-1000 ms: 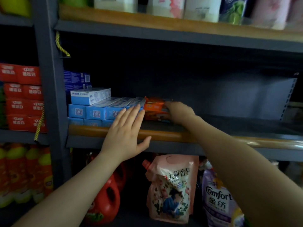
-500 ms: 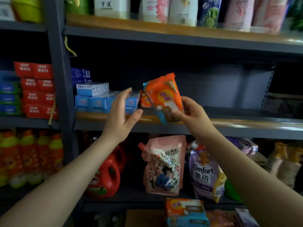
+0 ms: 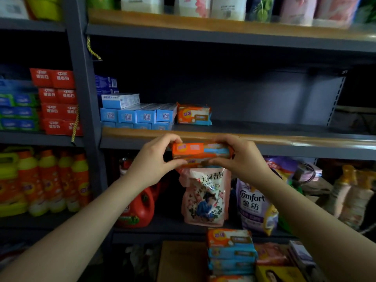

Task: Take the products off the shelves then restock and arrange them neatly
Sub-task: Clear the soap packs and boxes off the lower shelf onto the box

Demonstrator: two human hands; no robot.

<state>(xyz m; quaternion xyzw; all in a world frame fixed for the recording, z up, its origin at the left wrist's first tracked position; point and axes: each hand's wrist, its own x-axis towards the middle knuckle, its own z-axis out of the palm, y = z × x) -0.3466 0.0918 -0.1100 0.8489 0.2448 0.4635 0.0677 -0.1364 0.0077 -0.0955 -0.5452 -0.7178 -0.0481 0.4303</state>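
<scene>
Both hands hold one orange soap pack (image 3: 200, 154) level in front of the middle shelf's (image 3: 264, 139) front edge: the left hand (image 3: 154, 159) pinches its left end, fingers curled over the top and thumb underneath, and the right hand (image 3: 242, 157) grips the right end the same way. On the middle shelf, a second orange pack (image 3: 194, 115) lies flat just beside a row of blue boxes (image 3: 138, 115), stacked in two layers with one more box on top at the left. The shelf to the right of the second pack is bare. Below the held pack stands a pink pouch (image 3: 205, 198), with a purple bag (image 3: 256, 208) on its right and a red jug (image 3: 138, 208) on its left. Lower still, more soap packs sit in a stack (image 3: 231, 251).
</scene>
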